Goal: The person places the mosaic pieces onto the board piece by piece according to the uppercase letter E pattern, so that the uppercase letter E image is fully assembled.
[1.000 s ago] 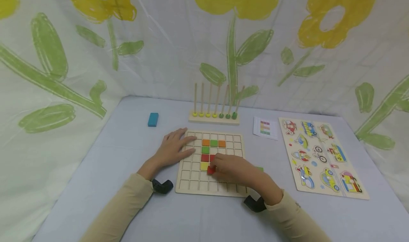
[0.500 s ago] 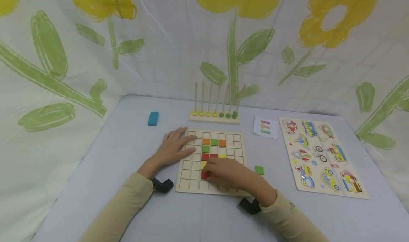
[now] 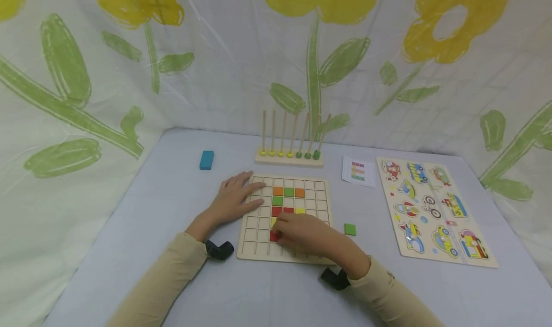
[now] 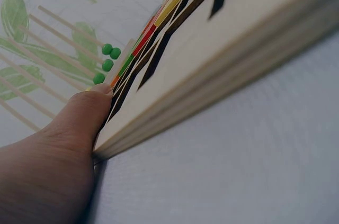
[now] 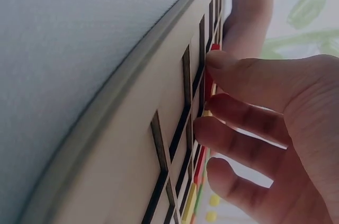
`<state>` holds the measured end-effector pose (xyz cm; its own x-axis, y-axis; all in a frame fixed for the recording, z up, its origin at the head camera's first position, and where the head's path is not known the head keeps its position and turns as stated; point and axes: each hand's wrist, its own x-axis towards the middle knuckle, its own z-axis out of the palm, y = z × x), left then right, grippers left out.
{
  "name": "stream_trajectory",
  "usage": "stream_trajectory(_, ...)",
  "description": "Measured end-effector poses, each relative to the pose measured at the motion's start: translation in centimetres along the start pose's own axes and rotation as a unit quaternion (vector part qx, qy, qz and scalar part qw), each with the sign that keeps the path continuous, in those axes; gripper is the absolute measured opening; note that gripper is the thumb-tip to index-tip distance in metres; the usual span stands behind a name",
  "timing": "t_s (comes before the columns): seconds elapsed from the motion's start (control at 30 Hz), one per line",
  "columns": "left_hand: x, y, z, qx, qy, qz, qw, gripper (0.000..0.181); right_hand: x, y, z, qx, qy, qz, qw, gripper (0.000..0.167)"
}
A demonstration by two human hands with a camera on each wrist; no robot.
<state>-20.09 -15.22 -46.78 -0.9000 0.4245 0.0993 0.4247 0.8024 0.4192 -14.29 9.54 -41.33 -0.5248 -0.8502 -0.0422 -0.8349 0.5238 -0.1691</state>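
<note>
A wooden grid board [image 3: 260, 247] lies before me, with orange, green, red and yellow square tiles set in some of its cells. My right hand [image 3: 306, 232] pinches a red tile [image 3: 273, 237] at the lower part of the tile column, just below a yellow one. In the right wrist view the thumb is against this red tile [image 5: 208, 83], and the other fingers bend close to the board. My left hand [image 3: 233, 198] rests on the board's left edge with fingers spread. The left wrist view shows its thumb [image 4: 87, 110] lying along that edge.
One loose green tile [image 3: 350, 229] lies right of the board. Behind stands a rack of upright pegs [image 3: 289, 160] with yellow and green beads. A blue block [image 3: 206, 159] is at the back left; a printed card [image 3: 358, 171] and a vehicle puzzle board [image 3: 424, 228] are on the right.
The right hand has carried the red tile a little left and down into the tile column below the yellow tile. The loose green tile came into fuller view. The left hand stayed still.
</note>
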Motion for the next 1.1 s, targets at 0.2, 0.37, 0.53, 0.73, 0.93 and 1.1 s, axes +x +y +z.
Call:
stream_trajectory(0.2, 0.0, 0.1, 0.0, -0.001, 0.005, 0.0, 1.0, 0.054, 0.0, 0.0, 0.1, -0.004, 0.007, -0.008, 0.9999, 0.013)
stream_trajectory(0.37, 0.0, 0.1, 0.0, -0.001, 0.007, 0.003, 1.0, 0.054, -0.1, 0.2, 0.0, 0.008, 0.009, -0.007, 0.9999, 0.013)
stream_trajectory(0.53, 0.0, -0.1, 0.1, -0.003, 0.009, 0.004, 1.0, 0.054, -1.1, 1.1, -1.2, 0.037, 0.016, 0.026, 0.9989, 0.015)
stream_trajectory(0.73, 0.0, -0.1, 0.2, -0.004, 0.013, 0.006, 0.9999, 0.054, -4.2, 3.7, -2.5, 0.067, 0.016, 0.119, 0.9905, 0.018)
stream_trajectory(0.93, 0.0, 0.0, 0.1, -0.002, 0.003, -0.005, 1.0, 0.055, -8.7, 6.8, -2.8, 0.116, -0.003, 0.207, 0.9715, 0.025)
stream_trajectory(1.1, 0.0, 0.0, 0.1, -0.001, 0.001, -0.008, 1.0, 0.055, -11.7, 8.4, -2.6, 0.128, -0.011, 0.241, 0.962, 0.029)
